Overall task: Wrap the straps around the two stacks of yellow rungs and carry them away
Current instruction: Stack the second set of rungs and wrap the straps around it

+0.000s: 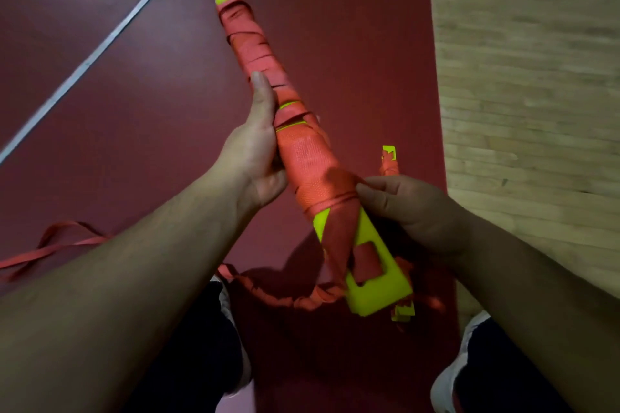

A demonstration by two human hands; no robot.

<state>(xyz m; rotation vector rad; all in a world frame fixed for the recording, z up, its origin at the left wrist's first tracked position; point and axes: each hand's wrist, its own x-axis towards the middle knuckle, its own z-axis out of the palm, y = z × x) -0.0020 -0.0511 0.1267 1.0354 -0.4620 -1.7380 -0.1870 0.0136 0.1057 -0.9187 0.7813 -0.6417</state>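
Stacks of yellow rungs: two. First stack (375,282), held up in both hands, slanting from near the lap up and away to the left, wound in orange strap along most of its length, yellow bare at the far tip and at the near end with its rectangular slot. Second stack (391,157), mostly hidden behind the right hand, only a wrapped yellow end showing above the knuckles and another bit below the first stack.
Straps: orange strap (302,157) coiled in many turns on the first stack; loose strap (50,246) trailing on the floor at left and bunched under the near end. Number of separate straps: cannot tell.
Left hand (258,151): closed around the wrapped middle of the first stack, thumb laid along it.
Right hand (406,208): fingertips pinching the strap against the lower part of the stack.
Floor: red mat (151,94) with white lines; wooden boards (536,77) at right.
Shoes: two, white, at the bottom edge.
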